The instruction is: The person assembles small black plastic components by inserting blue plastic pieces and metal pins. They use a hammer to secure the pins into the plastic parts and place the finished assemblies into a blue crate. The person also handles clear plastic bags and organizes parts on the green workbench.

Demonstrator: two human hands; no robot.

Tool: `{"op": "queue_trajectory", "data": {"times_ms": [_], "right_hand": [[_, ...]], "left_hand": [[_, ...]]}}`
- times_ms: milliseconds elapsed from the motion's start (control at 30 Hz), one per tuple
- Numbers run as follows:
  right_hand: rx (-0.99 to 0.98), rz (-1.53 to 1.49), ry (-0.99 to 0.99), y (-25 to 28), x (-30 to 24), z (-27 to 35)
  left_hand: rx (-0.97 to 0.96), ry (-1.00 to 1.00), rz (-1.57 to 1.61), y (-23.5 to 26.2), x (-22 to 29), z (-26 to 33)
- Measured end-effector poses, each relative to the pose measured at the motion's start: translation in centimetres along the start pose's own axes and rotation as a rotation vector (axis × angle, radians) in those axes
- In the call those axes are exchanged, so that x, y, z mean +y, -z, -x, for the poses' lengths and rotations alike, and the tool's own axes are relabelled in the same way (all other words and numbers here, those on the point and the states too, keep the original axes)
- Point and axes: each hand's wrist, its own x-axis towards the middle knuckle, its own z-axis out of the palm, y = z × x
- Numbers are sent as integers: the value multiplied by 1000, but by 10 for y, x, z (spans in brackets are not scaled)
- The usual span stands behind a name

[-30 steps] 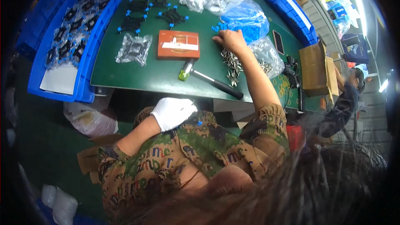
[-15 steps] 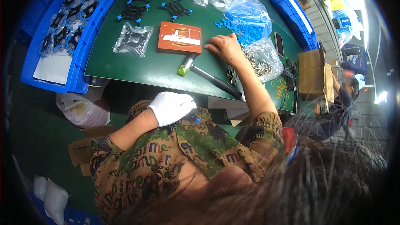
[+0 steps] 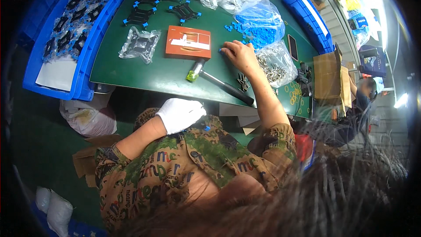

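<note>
My left hand (image 3: 180, 115), in a white glove, rests over my lap just off the table's front edge. Its fingers are closed, and whatever they hold is hidden. A small blue piece (image 3: 207, 128) lies on my camouflage-patterned clothing beside it. My bare right hand (image 3: 240, 57) is over the green table with its fingers curled, and a bit of blue plastic shows at their tips. Behind that hand spreads a heap of small blue plastic pieces (image 3: 261, 35), partly inside a clear bag. A bag of metal screws (image 3: 274, 68) lies against its right side.
An orange box (image 3: 188, 52), a bagged black bracket (image 3: 139, 45) and a hammer (image 3: 223, 85) lie on the table (image 3: 144, 74). Black brackets with blue corners (image 3: 186, 11) sit farther back. A blue crate (image 3: 83, 72) stands left, a phone (image 3: 292, 47) and carton (image 3: 326, 77) right.
My right hand has shifted slightly right and toward me, and blue now shows at its fingertips. The gloved left hand has hardly moved.
</note>
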Motion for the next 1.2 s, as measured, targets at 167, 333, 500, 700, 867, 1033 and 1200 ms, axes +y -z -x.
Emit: {"op": "queue_trajectory", "data": {"times_ms": [167,333,500,700,867,1033,1200], "right_hand": [[-23,3,70,-5,2,-4],[-109,53,87,1,0,-10],[-13,51,139,17,-16,9],[-367,-490,226,62,-73,73],[-503,-565,233,66,-90,101],[-539,-610,231,60,-93,106],[-527,-619,259,58,-95,107]], "left_hand": [[-2,-85,-145,4,-1,-1],[17,-176,-198,-6,-11,1],[-77,-110,-199,-1,-3,0],[-93,-17,-107,2,-1,-1],[-118,-54,-82,-1,1,-5],[-135,-48,-102,0,4,-8],[-129,-21,-99,-3,5,-6]]}}
